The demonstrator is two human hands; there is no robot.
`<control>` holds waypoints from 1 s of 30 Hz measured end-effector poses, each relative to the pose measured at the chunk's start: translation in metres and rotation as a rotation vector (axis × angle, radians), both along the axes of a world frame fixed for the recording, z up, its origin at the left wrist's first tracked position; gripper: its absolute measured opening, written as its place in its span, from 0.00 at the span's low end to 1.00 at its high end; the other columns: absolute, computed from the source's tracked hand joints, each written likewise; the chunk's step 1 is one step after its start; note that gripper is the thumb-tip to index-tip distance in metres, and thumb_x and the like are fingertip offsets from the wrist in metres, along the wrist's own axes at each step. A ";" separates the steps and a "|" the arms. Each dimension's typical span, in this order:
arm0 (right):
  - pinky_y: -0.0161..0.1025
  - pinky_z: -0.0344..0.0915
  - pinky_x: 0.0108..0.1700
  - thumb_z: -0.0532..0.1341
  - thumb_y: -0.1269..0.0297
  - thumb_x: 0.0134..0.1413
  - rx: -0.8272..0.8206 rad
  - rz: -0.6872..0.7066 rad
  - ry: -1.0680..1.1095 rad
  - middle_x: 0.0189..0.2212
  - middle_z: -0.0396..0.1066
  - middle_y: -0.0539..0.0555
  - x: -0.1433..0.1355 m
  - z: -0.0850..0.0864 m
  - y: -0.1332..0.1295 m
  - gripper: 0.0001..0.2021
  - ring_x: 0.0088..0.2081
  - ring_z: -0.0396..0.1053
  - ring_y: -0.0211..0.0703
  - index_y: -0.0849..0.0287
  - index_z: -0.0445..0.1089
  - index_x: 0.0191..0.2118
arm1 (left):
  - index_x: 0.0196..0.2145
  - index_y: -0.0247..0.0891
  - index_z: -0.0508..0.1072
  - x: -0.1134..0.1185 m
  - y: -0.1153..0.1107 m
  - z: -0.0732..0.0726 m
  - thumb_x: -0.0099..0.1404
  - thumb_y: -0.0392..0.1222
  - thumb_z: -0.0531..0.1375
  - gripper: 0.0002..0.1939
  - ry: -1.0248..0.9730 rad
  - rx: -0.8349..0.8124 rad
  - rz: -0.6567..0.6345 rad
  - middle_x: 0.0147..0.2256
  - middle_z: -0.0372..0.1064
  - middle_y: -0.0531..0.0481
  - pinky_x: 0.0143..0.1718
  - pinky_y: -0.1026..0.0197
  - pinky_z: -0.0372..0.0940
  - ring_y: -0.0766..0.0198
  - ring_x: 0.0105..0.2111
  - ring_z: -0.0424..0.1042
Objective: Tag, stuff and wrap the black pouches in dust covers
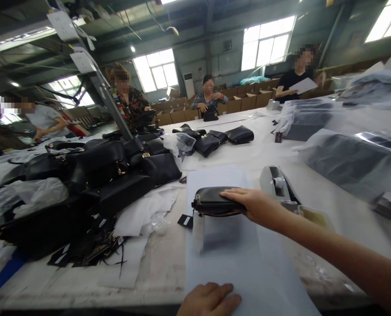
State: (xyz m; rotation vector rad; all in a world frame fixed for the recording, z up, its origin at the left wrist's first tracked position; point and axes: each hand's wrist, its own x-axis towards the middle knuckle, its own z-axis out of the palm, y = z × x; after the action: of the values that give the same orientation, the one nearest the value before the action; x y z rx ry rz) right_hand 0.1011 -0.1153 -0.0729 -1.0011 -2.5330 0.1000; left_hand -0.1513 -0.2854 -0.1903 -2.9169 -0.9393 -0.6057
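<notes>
A small black zipped bag [211,199] stands on a stack of white paper sheets [215,267] in front of me. My right hand [248,202] reaches in from the right and grips the bag's right end, fingers stretched over its top. A black tag [185,221] with a white label lies by the bag's left end. Below the bag is a patch of translucent wrapping [211,235], partly blurred. At the near edge my left hand [210,300] rests on the paper, fingers slightly bent and apart, holding nothing.
Black bags [126,188] are heaped at left, with loose black tags [97,250] before them. A tape dispenser [268,182] stands right of the paper. Plastic-wrapped bags [346,162] lie at far right. Several people work beyond, near cardboard boxes [257,100].
</notes>
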 end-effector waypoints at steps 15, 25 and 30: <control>0.59 0.59 0.62 0.48 0.85 0.56 0.305 -0.062 -0.123 0.65 0.57 0.59 0.007 -0.092 -0.052 0.34 0.67 0.49 0.53 0.56 0.54 0.67 | 0.52 0.51 0.69 0.047 -0.006 -0.011 0.71 0.47 0.54 0.14 0.115 -0.020 -0.198 0.63 0.61 0.49 0.60 0.42 0.60 0.53 0.64 0.57; 0.62 0.55 0.63 0.48 0.80 0.63 0.361 0.030 -0.042 0.65 0.56 0.59 0.008 -0.125 -0.071 0.29 0.68 0.47 0.50 0.54 0.51 0.67 | 0.56 0.45 0.67 0.037 -0.007 0.000 0.69 0.47 0.55 0.18 -0.116 -0.210 -0.196 0.56 0.70 0.44 0.58 0.50 0.64 0.58 0.56 0.69; 0.61 0.50 0.65 0.49 0.80 0.64 0.352 0.063 -0.047 0.64 0.57 0.59 0.021 -0.133 -0.070 0.28 0.68 0.45 0.49 0.56 0.51 0.67 | 0.55 0.39 0.67 -0.008 0.039 0.017 0.67 0.38 0.57 0.19 -0.452 -0.132 0.535 0.56 0.69 0.39 0.57 0.48 0.64 0.54 0.57 0.68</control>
State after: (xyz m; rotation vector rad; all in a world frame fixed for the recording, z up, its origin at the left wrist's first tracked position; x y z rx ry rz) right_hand 0.1220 -0.1850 -0.2058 -0.7912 -2.5051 -0.3436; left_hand -0.1596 -0.2464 -0.1737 -2.4767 -1.7771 -1.2039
